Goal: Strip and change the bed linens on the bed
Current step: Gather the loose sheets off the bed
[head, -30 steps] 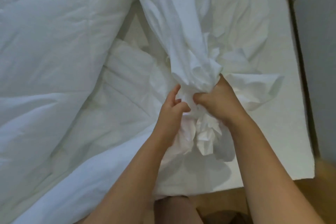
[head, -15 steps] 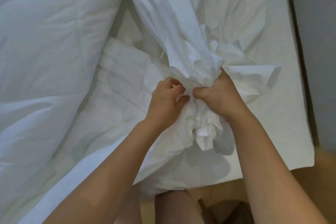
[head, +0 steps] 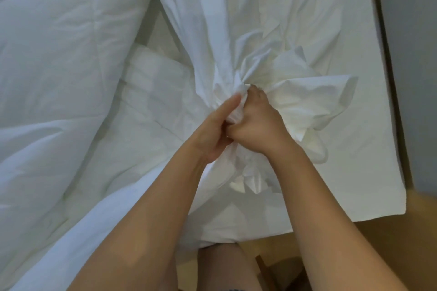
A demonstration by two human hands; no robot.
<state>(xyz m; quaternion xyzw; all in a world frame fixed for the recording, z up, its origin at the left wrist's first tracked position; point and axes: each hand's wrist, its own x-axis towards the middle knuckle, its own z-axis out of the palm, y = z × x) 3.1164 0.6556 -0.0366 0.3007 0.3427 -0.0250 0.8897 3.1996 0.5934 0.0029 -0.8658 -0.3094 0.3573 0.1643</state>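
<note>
A white sheet is gathered into a long bunch that runs from the top of the view down to my hands at the centre. My right hand grips the bunch in a fist. My left hand lies against it from the left, thumb stretched along the cloth and fingers curled under the folds. Loose crumpled ends fan out to the right of my fist. A thick white duvet covers the left half of the bed. The bare white mattress shows on the right.
A folded white cloth lies flat between the duvet and the bunch. A grey wall runs close along the bed's right side. Wooden floor shows below the mattress corner, with my leg at the bed's edge.
My left hand went from open fingers beside the bunch to curling onto it, and now has its thumb stretched up along the cloth. The right fist keeps its grip.
</note>
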